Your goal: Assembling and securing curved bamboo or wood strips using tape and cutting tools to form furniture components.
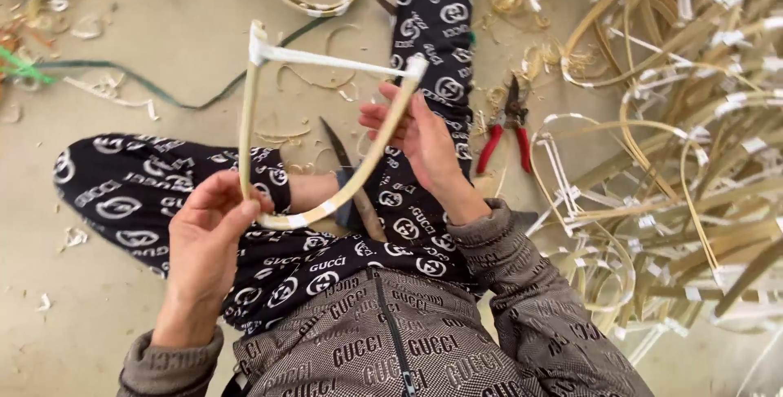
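I hold a bent bamboo strip (249,120) shaped like a U, its two ends joined by a white tape band (326,59) across the top. My left hand (208,230) grips the curved bottom left of the strip. My right hand (420,140) holds its right arm, fingers wrapped near the taped end. White tape also wraps the curve at the bottom. The frame hangs over my lap, above black patterned trousers (147,189).
Red-handled pliers (507,132) lie on the floor right of my leg. A knife blade (336,146) shows behind the strip. A large pile of bent taped bamboo strips (685,161) fills the right. Shavings and a green cord (122,75) lie at left.
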